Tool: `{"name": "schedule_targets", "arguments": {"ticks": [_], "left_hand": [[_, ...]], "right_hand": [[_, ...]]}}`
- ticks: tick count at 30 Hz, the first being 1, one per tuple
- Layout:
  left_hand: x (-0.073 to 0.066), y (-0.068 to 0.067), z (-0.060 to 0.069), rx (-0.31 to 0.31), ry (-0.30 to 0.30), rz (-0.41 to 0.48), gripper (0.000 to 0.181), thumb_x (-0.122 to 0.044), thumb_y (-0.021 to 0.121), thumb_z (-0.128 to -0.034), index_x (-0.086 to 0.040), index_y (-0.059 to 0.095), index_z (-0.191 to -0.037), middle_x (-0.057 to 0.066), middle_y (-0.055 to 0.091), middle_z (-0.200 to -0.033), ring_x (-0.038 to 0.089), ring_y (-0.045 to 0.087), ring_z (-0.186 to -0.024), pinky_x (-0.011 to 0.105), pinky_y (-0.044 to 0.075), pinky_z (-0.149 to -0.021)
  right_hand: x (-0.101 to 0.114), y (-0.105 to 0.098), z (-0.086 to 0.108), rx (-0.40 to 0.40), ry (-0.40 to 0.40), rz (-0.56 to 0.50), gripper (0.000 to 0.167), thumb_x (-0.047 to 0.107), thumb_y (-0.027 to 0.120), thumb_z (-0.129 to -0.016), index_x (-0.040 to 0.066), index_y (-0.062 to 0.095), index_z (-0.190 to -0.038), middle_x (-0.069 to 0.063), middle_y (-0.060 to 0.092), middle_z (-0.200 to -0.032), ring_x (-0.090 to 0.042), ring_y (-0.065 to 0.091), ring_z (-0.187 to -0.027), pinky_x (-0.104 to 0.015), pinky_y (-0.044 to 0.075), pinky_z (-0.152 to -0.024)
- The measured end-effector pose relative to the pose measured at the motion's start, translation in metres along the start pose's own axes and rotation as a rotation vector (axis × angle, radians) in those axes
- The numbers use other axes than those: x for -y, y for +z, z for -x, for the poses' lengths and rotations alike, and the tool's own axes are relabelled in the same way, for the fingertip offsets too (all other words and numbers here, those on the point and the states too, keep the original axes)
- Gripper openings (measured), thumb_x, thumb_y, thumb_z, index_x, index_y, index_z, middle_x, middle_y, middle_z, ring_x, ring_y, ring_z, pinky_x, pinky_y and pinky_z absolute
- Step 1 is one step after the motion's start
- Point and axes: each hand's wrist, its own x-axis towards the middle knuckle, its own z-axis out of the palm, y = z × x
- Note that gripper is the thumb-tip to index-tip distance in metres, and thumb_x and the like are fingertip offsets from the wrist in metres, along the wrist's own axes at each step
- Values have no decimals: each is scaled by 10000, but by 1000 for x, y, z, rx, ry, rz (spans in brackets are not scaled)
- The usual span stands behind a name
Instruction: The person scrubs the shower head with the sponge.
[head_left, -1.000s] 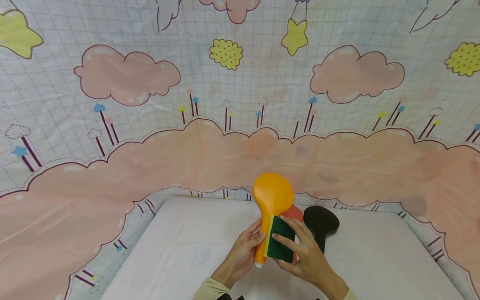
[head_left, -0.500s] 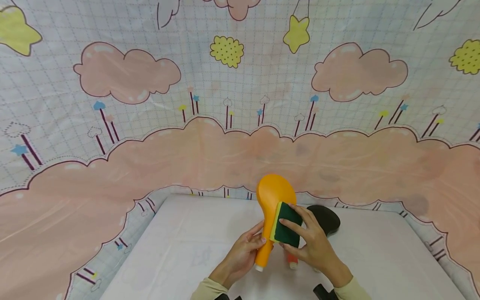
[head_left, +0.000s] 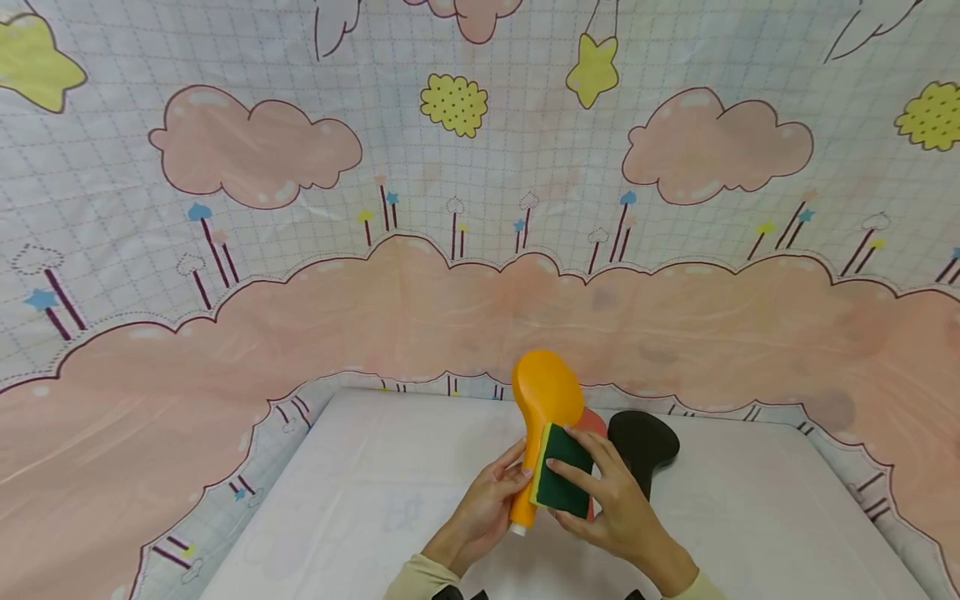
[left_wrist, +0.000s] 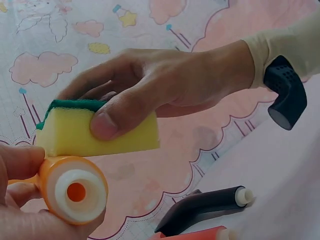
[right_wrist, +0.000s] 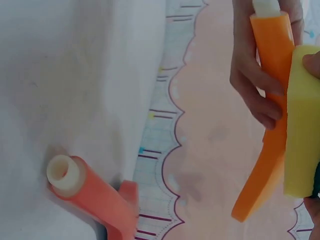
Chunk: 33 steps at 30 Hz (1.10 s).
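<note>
An orange handheld shower head (head_left: pixel 549 392) is held up in front of the wall, its round head uppermost and the white inlet at the handle's lower end. My left hand (head_left: pixel 487 504) grips its handle (right_wrist: pixel 275 47). My right hand (head_left: pixel 630 512) holds a sponge (head_left: pixel 567 477), yellow with a dark green scouring side, between thumb and fingers. The yellow side (left_wrist: pixel 100 135) lies against the handle, green side facing away. In the right wrist view my left hand (right_wrist: pixel 255 80) is wrapped about the handle. The spray face is turned away in the head view.
A red shower head (right_wrist: pixel 97 195) and a black shower head (head_left: pixel 642 442) lie on the white table (head_left: pixel 337 500), behind and right of my hands. The patterned cloth backdrop (head_left: pixel 420 317) rises at the table's far edge.
The sponge went up the handle toward the round head half a second ago, and is now back lower down. The shower head shifted slightly right, then back left. Both grips are unchanged.
</note>
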Motion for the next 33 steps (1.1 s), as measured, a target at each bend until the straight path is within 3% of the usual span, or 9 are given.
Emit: {"name": "schedule_targets", "arguments": {"ticks": [3,8,11,21,28,33], "left_hand": [[0,-1,-1,-5,1,3,569,-171,500,-1021,-139,297,-1551,131,504,-1438,170,583,-1176,285,485,-1016],[0,0,-2,-41,5,2,584,-172,508,-1019,-158,284,-1558,140,458,-1478,185,564,-1212,335,476,-1048],[-1,0,-2,-64,5,1,586,-162,510,-1017,-169,285,-1558,134,461,-1476,188,559,-1221,362,463,-1065],[-1,-2,-1,-37,7,-7,606,-185,547,-1002,-182,299,-1555,121,451,-1486,185,553,-1222,346,462,-1066],[-4,-1,1,23,18,-25,603,-170,530,-1009,-167,283,-1559,114,492,-1419,164,578,-1146,273,481,-1006],[-5,0,1,48,23,-5,603,-145,519,-1011,-149,272,-1561,94,509,-1406,150,574,-1143,255,466,-1003]], "right_hand": [[5,2,2,20,12,-4,505,527,767,-787,305,671,-1231,-96,493,-1459,-222,452,-1268,-424,509,-982],[10,6,4,8,-29,-55,505,461,801,-774,275,679,-1228,-132,487,-1460,-228,441,-1275,-179,335,-1124],[12,7,5,-5,-62,-65,491,460,791,-784,263,686,-1221,-150,491,-1452,-235,441,-1266,-123,244,-1145],[13,3,3,-3,-79,-39,453,472,761,-813,269,688,-1212,-140,505,-1439,-235,460,-1254,-125,213,-1160],[6,-4,-4,-12,-58,5,484,480,787,-784,282,686,-1214,-124,506,-1447,-236,487,-1216,-196,353,-1122],[-1,-8,-8,-29,-53,-4,461,516,728,-832,269,687,-1219,-131,514,-1435,-239,491,-1208,-136,314,-1115]]}}
